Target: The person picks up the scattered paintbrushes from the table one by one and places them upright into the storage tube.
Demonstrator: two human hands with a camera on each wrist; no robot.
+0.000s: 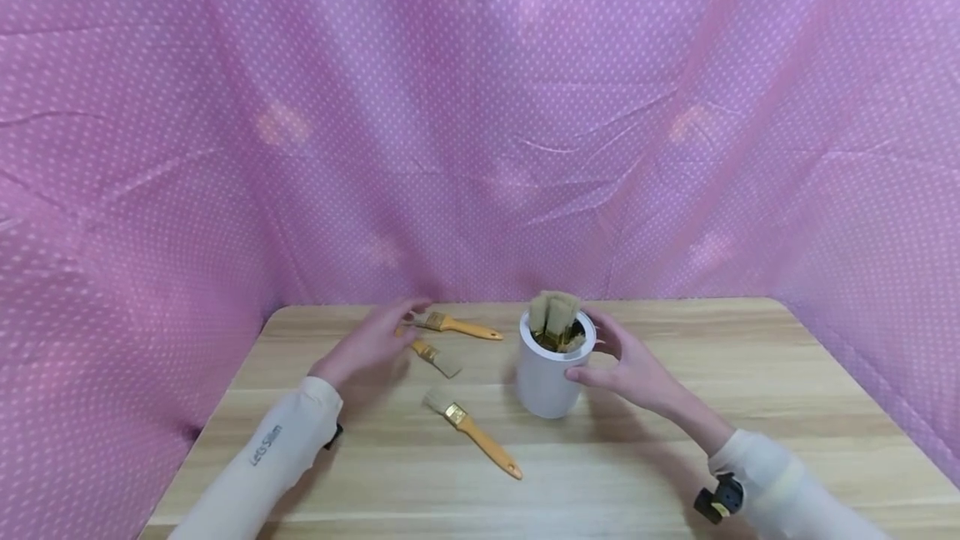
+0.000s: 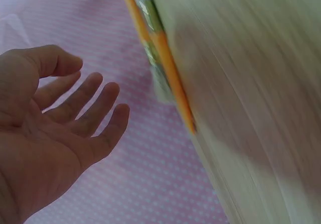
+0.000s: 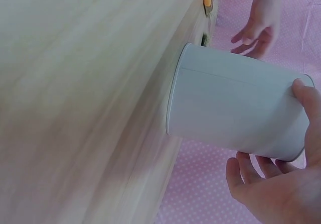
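Note:
A white round can [image 1: 549,382] stands upright on the table, with several bristle brushes [image 1: 557,315] sticking out of it, bristles up. My right hand [image 1: 633,365] holds the can near its rim, thumb in front and fingers curved round the far side; the thumb [image 3: 302,96] lies by the rim in the right wrist view. Over the table's left part, my left hand [image 1: 378,342] hovers with loosely bent fingers and an empty palm. Beneath and beside its fingertips lie two paintbrushes, one farther back [image 1: 468,328] and one angled toward me [image 1: 427,351].
A third paintbrush [image 1: 480,440] with an orange handle lies nearer the front, left of the can. The wooden table [image 1: 750,373] has a rounded back edge, and a pink dotted cloth [image 1: 480,148] hangs behind and at both sides.

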